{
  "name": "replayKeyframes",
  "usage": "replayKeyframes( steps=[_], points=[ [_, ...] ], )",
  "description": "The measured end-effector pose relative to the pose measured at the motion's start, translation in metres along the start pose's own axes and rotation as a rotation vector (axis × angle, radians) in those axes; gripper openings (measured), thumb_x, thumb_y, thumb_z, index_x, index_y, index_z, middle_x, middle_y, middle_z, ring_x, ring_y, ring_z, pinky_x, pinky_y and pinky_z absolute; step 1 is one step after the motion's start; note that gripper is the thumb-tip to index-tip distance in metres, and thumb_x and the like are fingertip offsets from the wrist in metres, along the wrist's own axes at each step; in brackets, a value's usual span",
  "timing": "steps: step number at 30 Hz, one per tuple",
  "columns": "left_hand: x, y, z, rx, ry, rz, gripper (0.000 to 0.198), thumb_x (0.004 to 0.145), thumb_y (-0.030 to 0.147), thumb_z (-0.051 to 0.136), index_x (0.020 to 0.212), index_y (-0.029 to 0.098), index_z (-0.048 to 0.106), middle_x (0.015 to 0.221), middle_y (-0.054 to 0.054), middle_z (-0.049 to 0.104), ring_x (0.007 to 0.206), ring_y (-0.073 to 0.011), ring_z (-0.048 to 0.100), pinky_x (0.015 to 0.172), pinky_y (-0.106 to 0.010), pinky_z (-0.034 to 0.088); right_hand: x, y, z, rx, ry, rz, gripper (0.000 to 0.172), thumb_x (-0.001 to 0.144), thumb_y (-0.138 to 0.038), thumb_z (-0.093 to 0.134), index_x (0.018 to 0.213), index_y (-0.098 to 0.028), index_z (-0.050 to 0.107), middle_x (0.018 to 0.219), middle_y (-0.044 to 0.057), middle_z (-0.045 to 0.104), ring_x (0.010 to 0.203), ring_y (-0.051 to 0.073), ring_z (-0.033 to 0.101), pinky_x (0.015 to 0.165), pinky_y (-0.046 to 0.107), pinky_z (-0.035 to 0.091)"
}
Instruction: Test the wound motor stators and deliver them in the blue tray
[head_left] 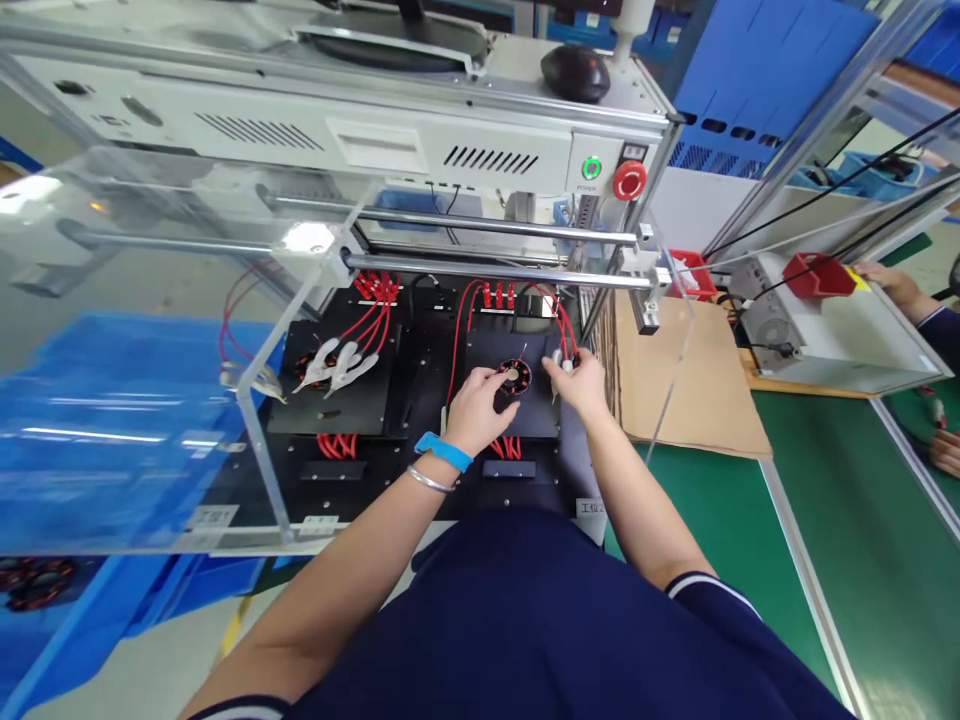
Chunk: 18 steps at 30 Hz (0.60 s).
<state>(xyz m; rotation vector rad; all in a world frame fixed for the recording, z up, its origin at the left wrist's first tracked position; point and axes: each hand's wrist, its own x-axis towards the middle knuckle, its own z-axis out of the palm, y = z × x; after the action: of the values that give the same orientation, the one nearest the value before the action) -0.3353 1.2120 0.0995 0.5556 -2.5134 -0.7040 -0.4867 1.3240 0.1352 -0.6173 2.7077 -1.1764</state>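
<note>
A round coil wound with red wire (516, 376) lies on the right black fixture plate (536, 415) inside a test machine. My left hand (474, 405) rests on the coil's left side, fingers curled over it. My right hand (579, 382) is closed on a white clip (559, 361) with a red lead, just right of the coil. On the left black plate (337, 400), several white clips (336, 365) lie loose over another coil.
A lifted clear acrylic cover (150, 350) stands to the left, blue bins behind it. A green button (592, 168) and a red emergency stop (629, 181) sit on the machine front. Cardboard (686, 385) lies on the green mat to the right. Another person's hand (889, 280) shows at far right.
</note>
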Motion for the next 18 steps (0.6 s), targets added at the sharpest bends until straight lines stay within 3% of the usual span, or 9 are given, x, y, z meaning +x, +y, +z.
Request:
replayKeyframes(
  steps=[6,10,18],
  points=[
    [-0.002,0.000,0.000,-0.060,0.157,0.172,0.021,0.081,0.020,0.059,0.101,0.020,0.068,0.114,-0.009,0.056,0.109,-0.0261,0.050,0.095,-0.042,0.044,0.010,-0.032,0.003,0.256,-0.086,0.009,0.049,0.066,-0.062,0.061,0.079,-0.014,0.059,0.060,-0.002,0.056,0.055,0.011,0.050,0.055,0.023,0.040],
    [0.002,0.000,-0.001,-0.180,0.124,0.283,0.017,0.082,0.015,0.056,0.087,0.021,0.071,0.118,-0.006,0.057,0.113,-0.0249,0.049,0.095,-0.043,0.044,0.003,-0.040,0.011,0.225,-0.075,-0.041,0.047,0.061,-0.060,0.066,0.076,-0.017,0.057,0.061,-0.002,0.055,0.056,0.011,0.049,0.056,0.024,0.039],
    [0.009,-0.011,-0.002,-0.303,0.036,0.303,0.011,0.081,0.019,0.061,0.085,0.020,0.070,0.126,-0.007,0.053,0.116,-0.0242,0.048,0.099,-0.044,0.043,-0.002,-0.041,0.018,0.098,-0.003,-0.145,0.037,0.066,-0.053,0.066,0.071,-0.019,0.051,0.061,-0.002,0.056,0.058,0.013,0.051,0.062,0.026,0.041]
  ],
)
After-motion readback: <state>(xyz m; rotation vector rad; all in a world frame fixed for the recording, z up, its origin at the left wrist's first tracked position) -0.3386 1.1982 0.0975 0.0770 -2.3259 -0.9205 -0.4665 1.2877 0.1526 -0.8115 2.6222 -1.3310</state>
